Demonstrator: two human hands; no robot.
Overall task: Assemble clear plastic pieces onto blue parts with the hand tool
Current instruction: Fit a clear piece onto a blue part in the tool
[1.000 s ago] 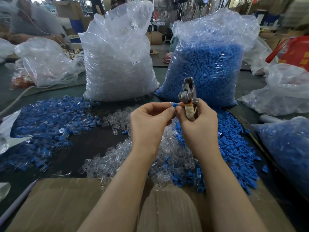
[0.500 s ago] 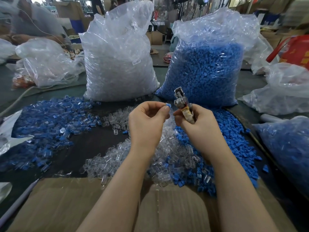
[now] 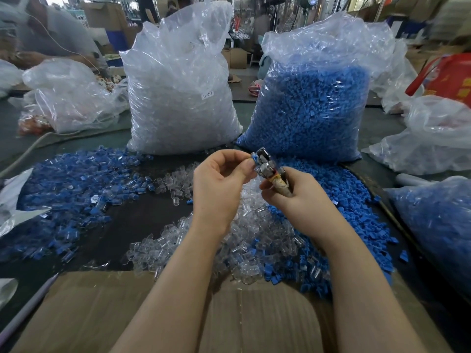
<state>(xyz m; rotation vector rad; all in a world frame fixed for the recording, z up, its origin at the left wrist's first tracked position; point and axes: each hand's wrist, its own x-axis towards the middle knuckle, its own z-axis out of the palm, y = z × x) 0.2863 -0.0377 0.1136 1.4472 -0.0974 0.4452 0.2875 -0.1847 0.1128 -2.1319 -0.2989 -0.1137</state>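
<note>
**Blue part meets hand tool above a table of loose plastic**

A dark table [image 3: 132,220] carries the work, with a flattened cardboard sheet [image 3: 96,314] over its near edge. At the far edge stand two tall plastic sacks: a bag of clear pieces [image 3: 178,98] on the left and a bag of blue parts [image 3: 311,108] on the right. Toward the left edge spreads a pile of joined blue-and-clear pieces [image 3: 68,189]; near the table's middle lies a heap of loose clear pieces [image 3: 254,238], and beside it, toward the right edge, a heap of loose blue parts [image 3: 351,200]. Another bag of blue pieces [image 3: 438,225] sits at the right edge.

Above the two heaps, both bare hands are raised close together. The right hand [image 3: 295,197] has its fingers curled round the taped handle of the hand tool [image 3: 267,166], whose long axis tilts up and to the left, metal head uppermost and pointing away from the person. The left hand [image 3: 219,184] pinches a small blue part [image 3: 253,157] between thumb and fingertips, held against the left side of the tool's head. Whether a clear piece sits on it cannot be told.
</note>
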